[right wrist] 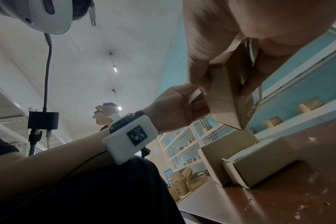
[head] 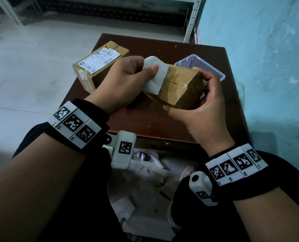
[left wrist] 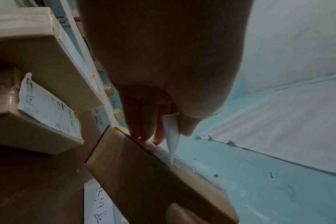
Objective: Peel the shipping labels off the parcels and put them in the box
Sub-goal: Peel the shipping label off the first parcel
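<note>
A brown cardboard parcel [head: 180,86] is held above the small brown table [head: 145,123]. My right hand [head: 199,105] grips its right end, thumb under the near edge, fingers over the far side. My left hand [head: 127,79] pinches a white shipping label [head: 155,77], partly peeled back and curled up from the parcel's left end. The left wrist view shows the label [left wrist: 172,136] between thumb and fingers, its lower tip still stuck to the parcel [left wrist: 153,174]. A clear plastic box [head: 204,67] sits behind the held parcel.
A second parcel [head: 98,67] with a printed label on top lies at the table's back left; another lies beside it in the left wrist view [left wrist: 38,124]. A teal wall [head: 267,67] runs along the right. Paper scraps [head: 145,189] lie on the floor by my legs.
</note>
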`<state>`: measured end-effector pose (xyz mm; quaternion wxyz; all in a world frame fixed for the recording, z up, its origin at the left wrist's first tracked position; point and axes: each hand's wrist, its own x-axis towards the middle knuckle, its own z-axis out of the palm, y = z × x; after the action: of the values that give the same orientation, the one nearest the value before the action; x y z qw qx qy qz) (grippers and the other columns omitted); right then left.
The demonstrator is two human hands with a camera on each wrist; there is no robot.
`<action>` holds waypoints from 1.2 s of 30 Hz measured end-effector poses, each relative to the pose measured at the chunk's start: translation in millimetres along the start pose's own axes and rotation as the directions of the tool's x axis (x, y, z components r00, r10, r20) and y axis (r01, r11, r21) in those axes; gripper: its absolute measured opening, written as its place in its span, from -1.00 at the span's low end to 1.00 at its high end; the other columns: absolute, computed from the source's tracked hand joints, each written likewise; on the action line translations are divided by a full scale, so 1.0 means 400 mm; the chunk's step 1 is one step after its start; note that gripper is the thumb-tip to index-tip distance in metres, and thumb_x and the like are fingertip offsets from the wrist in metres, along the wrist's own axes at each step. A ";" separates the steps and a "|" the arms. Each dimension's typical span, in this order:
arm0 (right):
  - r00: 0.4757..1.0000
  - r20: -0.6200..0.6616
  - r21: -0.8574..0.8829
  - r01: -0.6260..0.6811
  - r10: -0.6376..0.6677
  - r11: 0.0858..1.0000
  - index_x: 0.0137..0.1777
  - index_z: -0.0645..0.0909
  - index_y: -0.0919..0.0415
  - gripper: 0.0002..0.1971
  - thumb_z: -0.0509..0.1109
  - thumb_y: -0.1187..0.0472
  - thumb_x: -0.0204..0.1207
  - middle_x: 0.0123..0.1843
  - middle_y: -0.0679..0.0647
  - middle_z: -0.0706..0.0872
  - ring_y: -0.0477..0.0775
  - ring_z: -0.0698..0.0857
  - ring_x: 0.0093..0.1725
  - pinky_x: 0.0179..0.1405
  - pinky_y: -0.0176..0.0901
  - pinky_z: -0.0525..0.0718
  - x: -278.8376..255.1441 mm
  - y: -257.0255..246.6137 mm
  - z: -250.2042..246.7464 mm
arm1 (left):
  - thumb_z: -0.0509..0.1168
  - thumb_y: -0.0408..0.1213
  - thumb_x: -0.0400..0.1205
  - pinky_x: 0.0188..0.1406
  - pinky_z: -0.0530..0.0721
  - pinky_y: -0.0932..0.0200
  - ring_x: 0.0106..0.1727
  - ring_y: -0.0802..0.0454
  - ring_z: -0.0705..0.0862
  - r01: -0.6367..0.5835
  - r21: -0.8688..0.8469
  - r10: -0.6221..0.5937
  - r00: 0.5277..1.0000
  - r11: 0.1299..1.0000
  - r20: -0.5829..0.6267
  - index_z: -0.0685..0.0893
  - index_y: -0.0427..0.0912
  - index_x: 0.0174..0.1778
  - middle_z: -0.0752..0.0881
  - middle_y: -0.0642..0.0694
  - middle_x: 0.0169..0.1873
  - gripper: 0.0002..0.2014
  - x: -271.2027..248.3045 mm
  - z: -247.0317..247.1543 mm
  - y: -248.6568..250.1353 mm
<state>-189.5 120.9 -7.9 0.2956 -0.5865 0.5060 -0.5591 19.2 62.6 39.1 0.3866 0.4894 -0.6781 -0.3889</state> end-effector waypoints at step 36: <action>0.997 0.063 -0.037 -0.049 0.051 0.998 0.57 0.46 -0.01 -0.04 0.92 0.09 0.22 0.53 0.00 0.64 -0.07 0.66 0.53 0.51 0.08 0.74 0.001 0.013 0.005 | 0.18 -0.36 0.88 -0.27 0.76 0.31 -0.21 0.18 0.84 0.135 -0.316 -0.138 0.990 0.939 0.014 0.71 -0.19 -0.04 0.87 0.05 -0.29 -0.75 -0.003 -0.046 -0.025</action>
<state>-188.9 118.7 -12.8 0.3152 -0.5963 0.5207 -0.5234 39.7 59.0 37.2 0.4349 0.4686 -0.5698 -0.5163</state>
